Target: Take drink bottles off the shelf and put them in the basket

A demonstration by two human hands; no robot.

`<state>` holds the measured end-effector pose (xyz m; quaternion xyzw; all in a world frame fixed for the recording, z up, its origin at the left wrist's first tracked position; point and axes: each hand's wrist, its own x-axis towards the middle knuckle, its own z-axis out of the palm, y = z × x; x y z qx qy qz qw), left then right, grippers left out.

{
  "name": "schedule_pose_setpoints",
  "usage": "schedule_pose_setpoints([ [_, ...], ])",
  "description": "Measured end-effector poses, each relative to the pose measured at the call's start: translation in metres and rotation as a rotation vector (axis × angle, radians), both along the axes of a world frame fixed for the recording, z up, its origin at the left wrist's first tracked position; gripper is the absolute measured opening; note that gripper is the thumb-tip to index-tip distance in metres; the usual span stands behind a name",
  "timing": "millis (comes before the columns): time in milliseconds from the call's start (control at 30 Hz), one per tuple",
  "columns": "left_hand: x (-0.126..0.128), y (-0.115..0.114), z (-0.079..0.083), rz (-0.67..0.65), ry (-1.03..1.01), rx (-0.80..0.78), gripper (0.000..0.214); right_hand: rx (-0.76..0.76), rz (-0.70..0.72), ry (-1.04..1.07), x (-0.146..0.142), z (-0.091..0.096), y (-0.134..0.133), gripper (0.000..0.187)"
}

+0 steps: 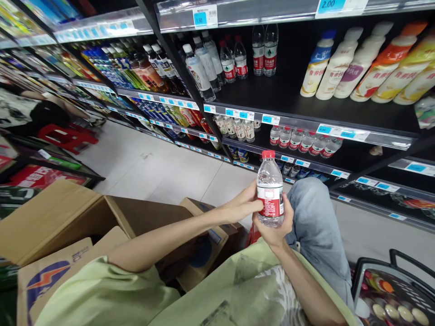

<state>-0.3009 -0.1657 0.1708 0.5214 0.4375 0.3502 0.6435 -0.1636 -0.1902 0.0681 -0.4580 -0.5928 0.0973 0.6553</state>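
A clear water bottle (269, 194) with a red cap and a red-and-white label stands upright between my hands, above my lap. My left hand (247, 204) grips its left side, fingers passing behind and the thumb on the label. My right hand (279, 222) wraps round the bottle's lower right side and base. Beyond it, small red-capped bottles (296, 138) line a lower shelf. On the shelf above are more red-capped bottles (227, 61) and two taller water bottles (271, 50).
Black shelves (288, 97) with price tags run across the front. Milk-drink bottles (343, 65) stand at the right. An open cardboard box (50, 217) is at my left. A black-framed display (390, 290) sits lower right. Another person (44, 106) is at the far left by a red stool (68, 136).
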Motion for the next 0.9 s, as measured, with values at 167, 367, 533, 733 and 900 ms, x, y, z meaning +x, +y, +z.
schedule_pose_setpoints([
  [167,-0.003,0.000,-0.005,-0.081,0.024,0.002,0.090,0.011,0.071,0.057,0.002,-0.003,-0.001,0.091],
  [367,0.002,-0.001,0.004,-0.064,0.074,-0.006,0.095,0.043,0.088,0.131,-0.001,-0.007,0.000,0.090],
  [533,0.011,-0.004,0.001,0.037,0.087,0.023,0.077,0.057,0.135,0.072,0.001,-0.011,-0.001,0.086],
  [733,0.008,-0.003,-0.003,0.081,0.201,0.021,0.062,0.030,0.111,-0.009,0.001,-0.006,-0.002,0.093],
  [900,0.004,-0.002,-0.004,0.134,0.254,-0.022,0.056,0.027,0.075,-0.034,-0.004,-0.002,-0.002,0.092],
])
